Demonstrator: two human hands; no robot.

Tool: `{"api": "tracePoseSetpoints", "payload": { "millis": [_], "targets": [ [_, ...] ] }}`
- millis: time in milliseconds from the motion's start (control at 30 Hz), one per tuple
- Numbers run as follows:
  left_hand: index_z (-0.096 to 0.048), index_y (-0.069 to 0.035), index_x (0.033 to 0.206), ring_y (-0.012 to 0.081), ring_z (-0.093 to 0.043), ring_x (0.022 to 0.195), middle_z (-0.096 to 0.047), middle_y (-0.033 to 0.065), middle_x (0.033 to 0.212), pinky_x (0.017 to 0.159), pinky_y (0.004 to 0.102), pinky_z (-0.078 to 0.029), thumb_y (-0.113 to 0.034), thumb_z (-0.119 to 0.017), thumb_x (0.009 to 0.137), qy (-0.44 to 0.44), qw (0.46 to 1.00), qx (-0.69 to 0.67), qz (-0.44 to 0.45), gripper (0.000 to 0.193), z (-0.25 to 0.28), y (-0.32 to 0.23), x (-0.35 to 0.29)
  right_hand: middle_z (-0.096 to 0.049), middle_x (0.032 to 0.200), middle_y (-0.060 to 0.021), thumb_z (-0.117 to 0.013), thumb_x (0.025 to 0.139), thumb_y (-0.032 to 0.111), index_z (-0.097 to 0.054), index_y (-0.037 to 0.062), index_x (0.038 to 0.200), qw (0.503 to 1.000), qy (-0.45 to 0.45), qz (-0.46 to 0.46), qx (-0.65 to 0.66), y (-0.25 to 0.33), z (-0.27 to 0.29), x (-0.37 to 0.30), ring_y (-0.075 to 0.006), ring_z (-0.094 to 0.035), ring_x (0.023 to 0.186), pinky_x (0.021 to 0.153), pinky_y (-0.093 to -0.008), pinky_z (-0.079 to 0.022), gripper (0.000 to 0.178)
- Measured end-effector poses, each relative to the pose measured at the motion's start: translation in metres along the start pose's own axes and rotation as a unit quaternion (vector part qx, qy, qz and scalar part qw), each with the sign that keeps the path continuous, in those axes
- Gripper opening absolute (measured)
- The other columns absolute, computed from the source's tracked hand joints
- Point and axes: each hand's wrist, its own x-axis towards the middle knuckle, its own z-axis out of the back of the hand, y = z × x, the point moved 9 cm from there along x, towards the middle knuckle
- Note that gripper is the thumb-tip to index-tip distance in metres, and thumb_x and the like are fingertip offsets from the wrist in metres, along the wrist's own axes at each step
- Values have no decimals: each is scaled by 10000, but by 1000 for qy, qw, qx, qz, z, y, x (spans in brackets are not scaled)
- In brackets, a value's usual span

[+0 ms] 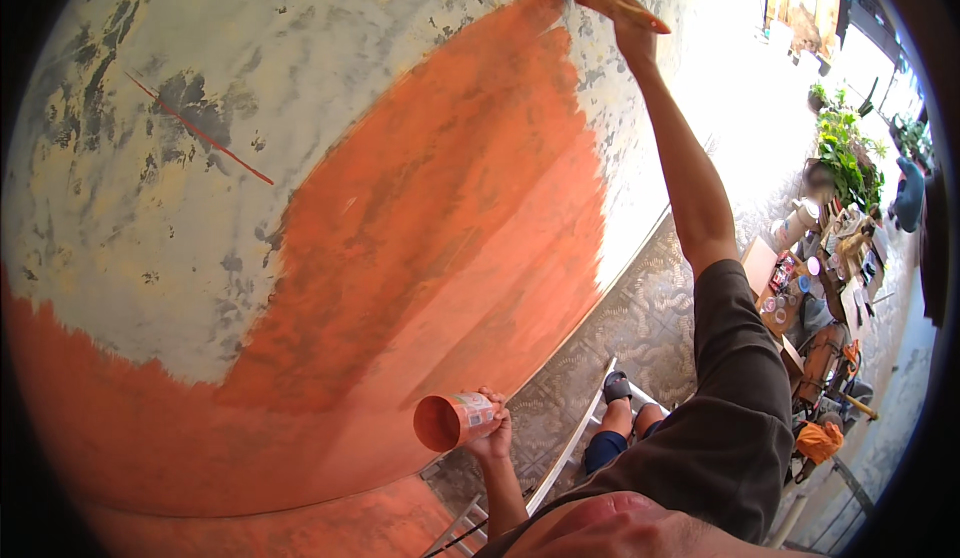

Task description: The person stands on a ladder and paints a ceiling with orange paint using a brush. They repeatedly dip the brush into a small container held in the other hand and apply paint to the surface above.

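My right hand (635, 46) is stretched far up to the wall and grips a wide paintbrush (612, 4) by its handle. The bristle end is close to the upper tip of the orange paint; whether it touches the wall I cannot tell. Low in front of me, my left hand (490, 432) wraps round an orange-smeared paint can (452, 422), tilted with its mouth toward the wall. Fresh orange paint (420, 228) covers a broad slanting patch of the patchy grey-white wall (200, 218). Its right edge is ragged with brush marks.
I stand on a white ladder (562, 458) above a patterned tile floor (640, 303). At the right lie boxes, small tubs (775, 308), bags and an orange cloth (820, 441). Green plants (845, 153) stand farther back, by a bright opening.
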Motion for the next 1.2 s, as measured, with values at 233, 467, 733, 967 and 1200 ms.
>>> {"api": "tracePoseSetpoints", "payload": {
  "millis": [233,467,733,967,1200],
  "targets": [
    [-634,-88,1260,354,-506,1163,-552,182,1283,813,443,-531,-379,-599,930,-14,1000,-14,-7,442,1,-6,-6,-690,1226,-49,-646,822,42,-710,174,1195,959,176,222,7,217,-111,-138,-264,-700,989,765,-372,-579,401],
    [-639,-89,1250,340,-515,1153,-565,181,1268,799,436,-525,-382,-606,926,-34,999,1,-12,437,9,-10,-8,-700,1044,-142,-680,939,209,-700,54,1146,959,275,-54,48,109,-143,-165,-225,-665,855,719,-376,-517,259],
    [-659,-125,1251,331,-525,1130,-570,188,1263,789,425,-523,-406,-604,925,-32,999,-12,-10,433,11,-3,-14,-689,1125,-122,-610,972,196,-650,7,1211,989,-27,-94,107,-1,0,-35,-193,-627,1039,918,-348,-494,308],
    [-655,-105,1247,342,-537,1127,-573,187,1266,793,431,-528,-423,-617,913,-42,999,-1,-8,463,14,-13,-11,-684,1249,-117,-589,933,60,-709,134,1215,982,164,77,50,112,-77,-129,-290,-655,1114,921,-362,-521,315],
    [-611,-81,1297,349,-533,1135,-581,192,1261,788,423,-515,-444,-628,896,-42,999,-3,-20,541,-2,-11,-19,-671,1160,-179,-599,983,219,-650,-3,1203,958,245,-115,89,-6,-101,-149,-260,-637,1041,885,-378,-507,317]
  ]
}}
